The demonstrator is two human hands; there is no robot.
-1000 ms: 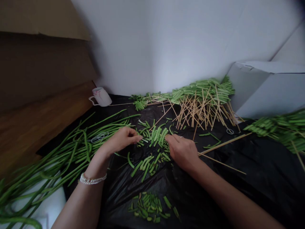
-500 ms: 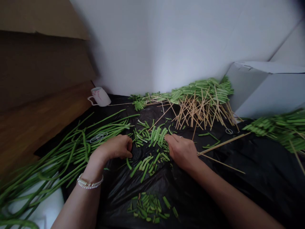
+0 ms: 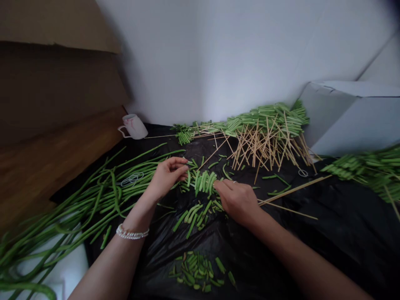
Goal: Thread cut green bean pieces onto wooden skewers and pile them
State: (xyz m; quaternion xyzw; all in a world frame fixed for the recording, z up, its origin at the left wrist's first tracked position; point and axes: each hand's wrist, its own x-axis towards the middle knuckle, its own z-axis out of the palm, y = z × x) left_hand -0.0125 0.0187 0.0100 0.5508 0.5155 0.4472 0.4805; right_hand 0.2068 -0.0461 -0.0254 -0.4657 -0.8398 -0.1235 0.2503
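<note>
My right hand is closed around a thin wooden skewer, most of which it hides. Several short pieces of green bean sit side by side on that skewer, just left of the fist. At the skewer's left end, my left hand pinches one short bean piece between thumb and fingers. Whether the tip has pierced this piece I cannot tell. Loose cut bean pieces lie below the hands on a black plastic sheet, with a pile of short bean ends nearer to me.
Long uncut beans stretch across the left side. Filled bean skewers are heaped along the white wall, their bare sticks toward me. More lie at the right. A mug, a white box and loose skewers stand or lie around.
My left hand has moved up and right to the skewer's end, now with a bean piece in its fingers. My right hand has stayed nearly in place, still gripping the skewer.
</note>
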